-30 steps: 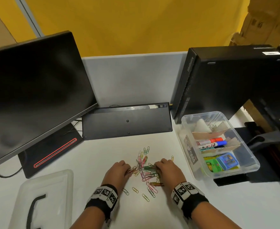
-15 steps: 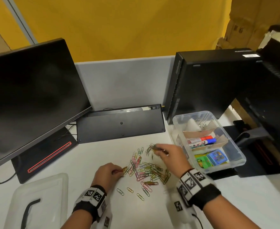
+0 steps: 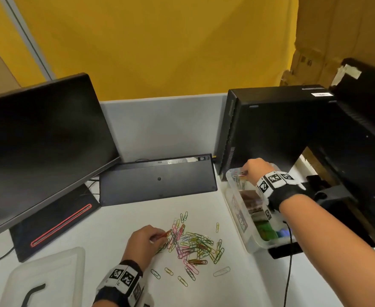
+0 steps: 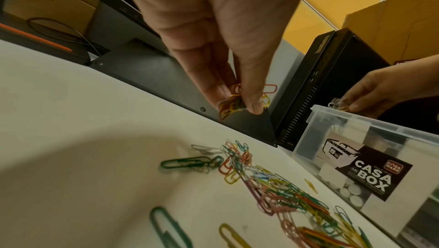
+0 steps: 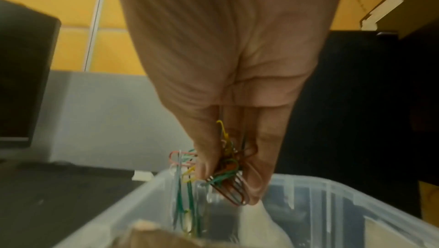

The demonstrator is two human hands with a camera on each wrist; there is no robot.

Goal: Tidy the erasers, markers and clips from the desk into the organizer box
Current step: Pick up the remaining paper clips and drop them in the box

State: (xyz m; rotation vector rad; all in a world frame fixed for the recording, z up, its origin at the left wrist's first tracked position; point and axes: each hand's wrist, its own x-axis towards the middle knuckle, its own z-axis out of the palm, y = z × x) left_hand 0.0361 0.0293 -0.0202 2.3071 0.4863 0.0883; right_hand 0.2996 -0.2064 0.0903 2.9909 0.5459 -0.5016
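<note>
A heap of coloured paper clips [image 3: 193,243] [image 4: 273,182] lies on the white desk. My left hand [image 3: 146,241] [image 4: 237,100] pinches a small bunch of clips at the heap's left edge, lifted just off the desk. My right hand [image 3: 252,170] [image 5: 228,173] holds a bunch of clips over the far end of the clear organizer box [image 3: 235,204] [image 4: 332,150] [image 5: 133,207]. Some clips dangle down into the box. Green and blue erasers [image 3: 268,231] show at the box's near end; my right forearm hides the middle compartments.
A black keyboard [image 3: 157,180] leans behind the heap, a monitor [image 3: 38,142] stands at left and a black computer case [image 3: 268,129] behind the box. The box's clear lid [image 3: 44,280] lies at the near left. A thin cable [image 3: 289,262] runs down from my right wrist.
My right hand has lifted a bunch of clips from the heap and carried it right and away, over the box's far end. My left hand stayed at the heap's left edge, still pinching clips.
</note>
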